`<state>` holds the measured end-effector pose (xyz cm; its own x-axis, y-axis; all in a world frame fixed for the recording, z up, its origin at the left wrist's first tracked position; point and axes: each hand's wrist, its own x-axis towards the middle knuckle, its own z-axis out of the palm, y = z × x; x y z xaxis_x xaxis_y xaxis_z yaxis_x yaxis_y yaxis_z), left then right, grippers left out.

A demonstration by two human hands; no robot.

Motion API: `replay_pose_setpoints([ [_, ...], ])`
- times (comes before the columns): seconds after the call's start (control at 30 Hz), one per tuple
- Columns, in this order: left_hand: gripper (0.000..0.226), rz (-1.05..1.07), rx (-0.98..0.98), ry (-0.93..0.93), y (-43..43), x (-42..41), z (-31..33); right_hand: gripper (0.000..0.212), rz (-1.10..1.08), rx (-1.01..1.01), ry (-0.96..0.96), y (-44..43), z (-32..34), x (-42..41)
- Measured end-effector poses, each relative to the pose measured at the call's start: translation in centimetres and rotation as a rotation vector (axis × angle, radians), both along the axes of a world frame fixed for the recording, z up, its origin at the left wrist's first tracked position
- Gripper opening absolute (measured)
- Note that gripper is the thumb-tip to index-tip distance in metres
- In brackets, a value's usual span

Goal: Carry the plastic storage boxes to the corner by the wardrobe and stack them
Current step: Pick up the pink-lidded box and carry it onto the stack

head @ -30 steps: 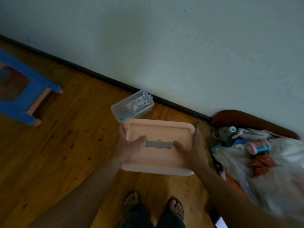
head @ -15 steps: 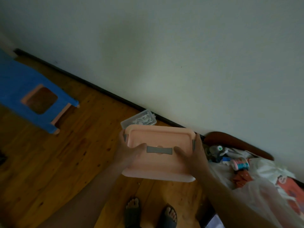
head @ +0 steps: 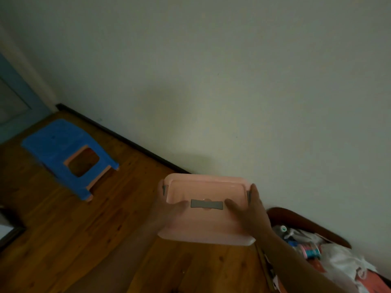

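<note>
I hold a pink plastic storage box [head: 206,224] with a grey handle on its lid, raised off the wooden floor in front of me. My left hand [head: 167,210] grips its left end, thumb on the lid. My right hand [head: 248,212] grips its right end, thumb beside the handle. The small clear box seen earlier is hidden behind the pink box.
A blue plastic stool [head: 67,153] stands on the wooden floor [head: 63,240] at the left. A dark baseboard [head: 127,140] runs along the pale wall. At the right, a dark wooden piece of furniture [head: 306,225] holds bottles, tape and white bags [head: 342,263]. A blue door [head: 12,98] is far left.
The pink box has risen with both hands and my view has tilted up and left. The clear box is now covered, my feet are out of view, and the stool appears further right.
</note>
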<state>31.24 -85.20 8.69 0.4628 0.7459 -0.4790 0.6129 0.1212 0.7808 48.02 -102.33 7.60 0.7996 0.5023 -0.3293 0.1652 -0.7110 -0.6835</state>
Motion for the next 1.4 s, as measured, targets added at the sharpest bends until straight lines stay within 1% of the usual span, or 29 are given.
replay_pose_setpoints([
  [0.13, 0.105, -0.024, 0.005, -0.032, 1.1, -1.3, 2.4, 0.101, 0.016, -0.001, -0.004, 1.7, 2.4, -0.5],
  [0.27, 0.105, 0.009, 0.015, -0.064, 2.3, -2.6, 4.1, 0.088, 0.033, -0.005, -0.028, 3.3, 4.0, -1.4],
  [0.3, 0.105, 0.014, 0.016, -0.063, 2.4, -2.7, 4.2, 0.088, 0.035, -0.014, -0.029, 3.4, 4.1, -1.4],
  [0.4, 0.106, 0.025, 0.020, -0.078, 3.5, -3.9, 4.8, 0.095, 0.046, -0.025, -0.053, 4.6, 4.9, -2.3],
  [0.63, 0.109, 0.043, 0.023, -0.099, 5.6, -7.3, 6.2, 0.094, 0.091, -0.009, -0.067, 7.1, 6.4, -4.7],
  [0.77, 0.110, 0.080, 0.079, -0.105, 6.3, -9.3, 7.2, 0.081, 0.161, 0.024, -0.083, 8.8, 7.2, -5.7],
  [0.9, 0.115, 0.167, 0.143, -0.083, 6.3, -12.0, 8.3, 0.078, 0.274, 0.056, -0.086, 10.7, 8.2, -7.0],
  [1.0, 0.111, 0.246, 0.205, -0.051, 6.2, -14.0, 8.8, 0.083, 0.353, 0.088, -0.085, 12.2, 8.7, -8.2],
  [1.27, 0.108, 0.462, 0.164, -0.102, 4.2, -19.3, 9.3, 0.098, 0.533, 0.102, -0.060, 14.8, 9.9, -11.6],
  [1.4, 0.108, 0.579, 0.179, -0.070, 1.9, -22.3, 9.6, 0.097, 0.620, 0.116, -0.010, 15.2, 9.4, -14.4],
])
